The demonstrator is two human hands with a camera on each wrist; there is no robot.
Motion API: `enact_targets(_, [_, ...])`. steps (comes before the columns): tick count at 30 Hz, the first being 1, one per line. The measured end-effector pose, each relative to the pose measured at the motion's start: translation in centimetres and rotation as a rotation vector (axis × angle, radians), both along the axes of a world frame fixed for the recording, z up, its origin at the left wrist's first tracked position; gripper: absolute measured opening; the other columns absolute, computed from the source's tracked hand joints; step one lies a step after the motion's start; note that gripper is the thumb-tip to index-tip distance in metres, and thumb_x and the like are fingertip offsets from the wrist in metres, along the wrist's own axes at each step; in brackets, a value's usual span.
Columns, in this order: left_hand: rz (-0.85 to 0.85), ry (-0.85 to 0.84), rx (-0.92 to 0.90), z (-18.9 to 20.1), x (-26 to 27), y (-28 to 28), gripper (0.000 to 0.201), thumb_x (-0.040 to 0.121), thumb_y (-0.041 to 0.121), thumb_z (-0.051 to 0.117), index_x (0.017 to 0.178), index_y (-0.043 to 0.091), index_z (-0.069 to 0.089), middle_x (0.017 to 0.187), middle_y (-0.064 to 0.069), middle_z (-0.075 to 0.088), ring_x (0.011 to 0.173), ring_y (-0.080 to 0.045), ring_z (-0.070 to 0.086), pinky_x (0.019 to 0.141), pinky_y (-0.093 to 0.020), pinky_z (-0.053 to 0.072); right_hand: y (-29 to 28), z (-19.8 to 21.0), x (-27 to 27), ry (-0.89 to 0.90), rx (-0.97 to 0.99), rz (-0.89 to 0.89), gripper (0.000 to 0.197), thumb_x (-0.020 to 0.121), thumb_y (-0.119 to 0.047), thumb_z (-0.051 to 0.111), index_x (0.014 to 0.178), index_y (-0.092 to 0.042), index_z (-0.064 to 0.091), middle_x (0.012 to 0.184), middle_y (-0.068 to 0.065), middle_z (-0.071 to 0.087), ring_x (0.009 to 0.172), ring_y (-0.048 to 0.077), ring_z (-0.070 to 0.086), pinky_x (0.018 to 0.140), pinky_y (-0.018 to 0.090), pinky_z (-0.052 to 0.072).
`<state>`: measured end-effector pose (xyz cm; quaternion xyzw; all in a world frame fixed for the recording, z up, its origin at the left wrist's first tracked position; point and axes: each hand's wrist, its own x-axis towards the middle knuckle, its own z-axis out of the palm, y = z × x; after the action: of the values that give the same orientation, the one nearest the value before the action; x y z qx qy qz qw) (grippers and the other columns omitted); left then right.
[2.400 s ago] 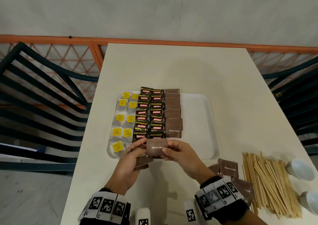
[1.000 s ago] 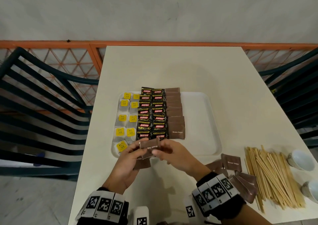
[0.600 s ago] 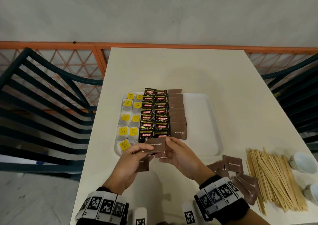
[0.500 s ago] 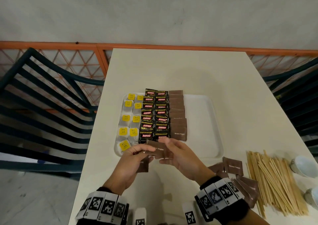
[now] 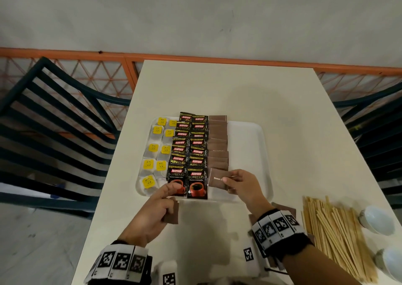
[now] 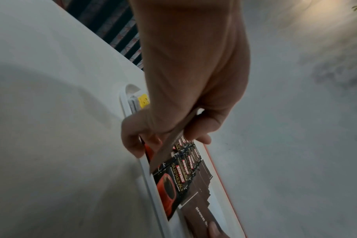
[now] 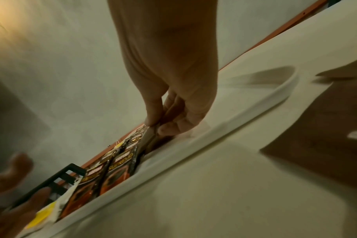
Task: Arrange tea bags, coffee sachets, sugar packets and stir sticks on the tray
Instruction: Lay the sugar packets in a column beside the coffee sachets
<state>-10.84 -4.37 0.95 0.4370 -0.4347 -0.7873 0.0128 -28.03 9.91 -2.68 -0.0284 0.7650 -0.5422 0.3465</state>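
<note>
Chairs (image 5: 54,119) with dark slats stand off the left edge of the white table (image 5: 228,84). On the white tray (image 5: 245,145), the leftmost columns are tea bags (image 5: 153,152) with yellow tags, then two columns of black coffee sachets (image 5: 189,152), then one column of brown sugar packets (image 5: 218,147). The left hand (image 5: 152,213) hovers at the tray's near edge, fingers curled around a small stack of sugar packets (brown, held edge-up) (image 5: 173,211), its thumb over the nearest coffee sachet. The right hand (image 5: 242,186) pinches a single sugar packet (image 5: 217,178) between thumb and fingers at the near end of the brown column, low over the tray floor; whether it touches cannot be told. The tray's right part is bare. Further right on the table lie loose sugar packets (image 5: 287,210) behind the wrist, a heap of wooden stir sticks (image 5: 335,236), then two white cups (image 5: 376,219).
</note>
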Motion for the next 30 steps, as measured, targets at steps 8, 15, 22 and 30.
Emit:
enact_targets(8, [0.015, -0.008, -0.025, 0.7, 1.0, 0.1, 0.049, 0.079, -0.02, 0.028, 0.097, 0.013, 0.06, 0.078, -0.008, 0.037, 0.065, -0.017, 0.041, 0.054, -0.031, 0.043, -0.6, -1.0, -1.0, 0.141, 0.099, 0.066, 0.012, 0.079, -0.008, 0.07, 0.08, -0.011, 0.059, 0.068, 0.002, 0.061, 0.058, 0.015, 0.056, 0.067, 0.029, 0.054])
enact_targets(15, [0.054, 0.113, 0.035, 0.7, 0.5, 0.6, 0.038, 0.085, -0.015, 0.043, 0.108, 0.008, 0.063, 0.104, -0.007, 0.062, 0.096, -0.021, 0.059, 0.067, -0.024, 0.057, -1.1, -1.7, -0.9, 0.319, 0.155, 0.065, 0.024, 0.075, -0.017, 0.075, 0.085, -0.014, 0.054, 0.072, 0.002, 0.058, 0.06, 0.01, 0.054, 0.059, 0.018, 0.042])
enact_targets(22, [0.027, 0.161, -0.057, 0.3, -0.7, 1.2, 0.038, 0.082, -0.01, 0.055, 0.112, 0.012, 0.061, 0.104, -0.007, 0.065, 0.094, -0.016, 0.062, 0.067, -0.019, 0.053, -0.9, 2.2, 1.3, 0.249, 0.084, 0.458, 0.021, 0.092, -0.039, 0.049, 0.093, -0.019, 0.056, 0.079, -0.008, 0.059, 0.067, 0.003, 0.055, 0.057, 0.009, 0.04])
enact_targets(30, [0.082, 0.19, -0.168, 0.2, -2.1, 1.7, 0.039, 0.08, -0.014, 0.057, 0.103, 0.017, 0.058, 0.081, -0.006, 0.063, 0.083, -0.019, 0.063, 0.07, -0.026, 0.053, -0.6, 3.6, 3.1, -0.021, -0.176, 0.54, 0.005, 0.088, -0.014, 0.059, 0.092, -0.013, 0.062, 0.075, -0.001, 0.061, 0.064, 0.01, 0.056, 0.056, 0.02, 0.045])
